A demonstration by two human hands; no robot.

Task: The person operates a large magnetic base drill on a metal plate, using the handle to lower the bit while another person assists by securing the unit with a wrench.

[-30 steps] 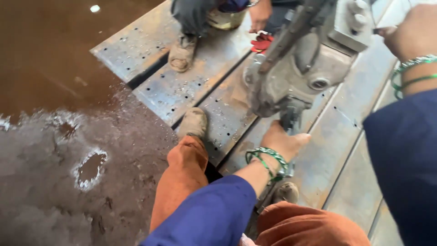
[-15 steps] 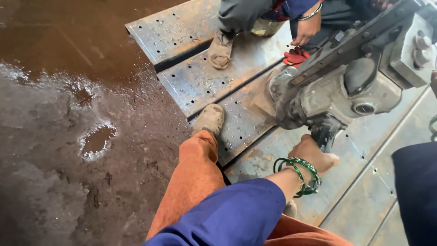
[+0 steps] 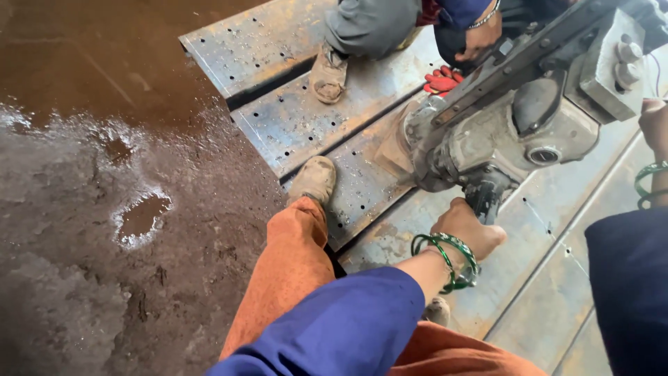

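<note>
Left hand on drill base, right hand barely in frame.
Left hand grips the dark lower part of the grey magnetic drill standing mid steel plate; right hand at the right edge, grip unclear.

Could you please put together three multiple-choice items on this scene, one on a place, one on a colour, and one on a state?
1. Where does the left hand rest?
A. under the grey drilling machine
B. on the wet ground
C. on the person's shoe

2. What colour are the bangles on that wrist?
A. red
B. green
C. white

3. How does the ground beside the steel plates look?
A. dry and dusty
B. wet, with a puddle
C. covered in grass

Answers: 1 A, the hand sits at the machine's lower end above the plate; 2 B, they show green against the blue sleeve; 3 B, the dirt glistens and water pools in a hollow.
</note>
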